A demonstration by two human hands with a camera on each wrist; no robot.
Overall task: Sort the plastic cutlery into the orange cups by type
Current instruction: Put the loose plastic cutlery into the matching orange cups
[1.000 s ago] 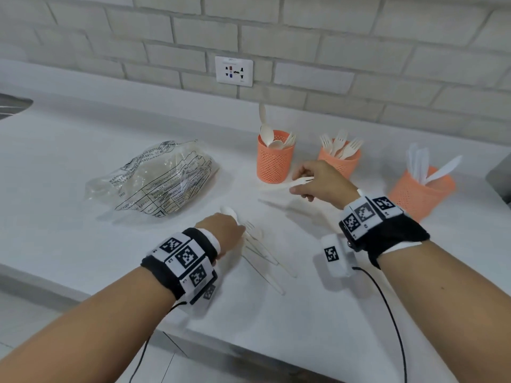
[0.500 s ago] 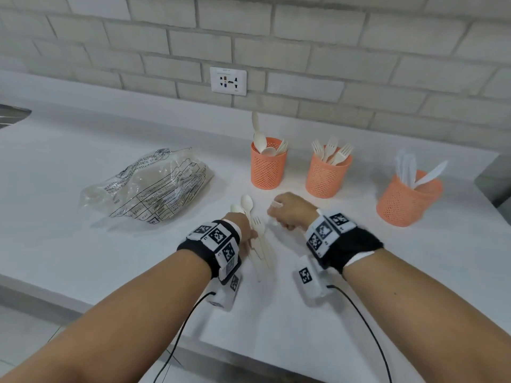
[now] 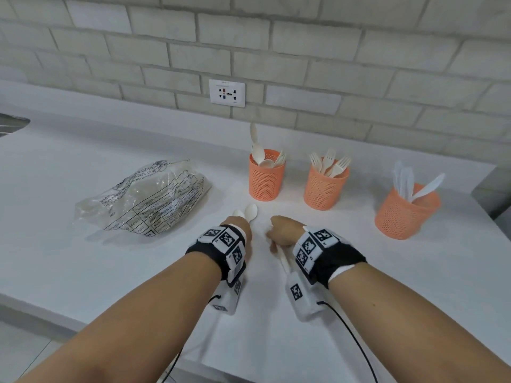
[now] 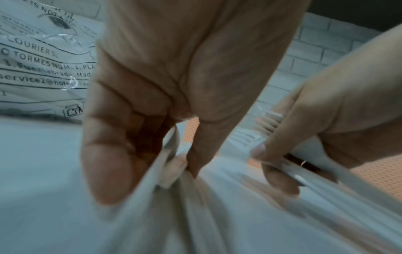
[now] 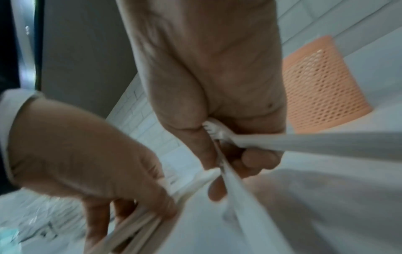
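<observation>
standing upright: three orange cups (image 3: 266,181)

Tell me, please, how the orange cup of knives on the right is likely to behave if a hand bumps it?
The orange cup of knives would probably slide or tip easily: its mesh wall looks thin and light. The white knives lean out well above its rim, so the weight likely sits high. It already looks slightly tilted in the head view, and the smooth white counter offers little grip.

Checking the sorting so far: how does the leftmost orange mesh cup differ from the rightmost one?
The leftmost orange mesh cup holds cream spoons and stands upright; the rightmost orange mesh cup holds white knives and appears to lean right, though the wide lens may exaggerate that. Both are perforated orange plastic.
</observation>
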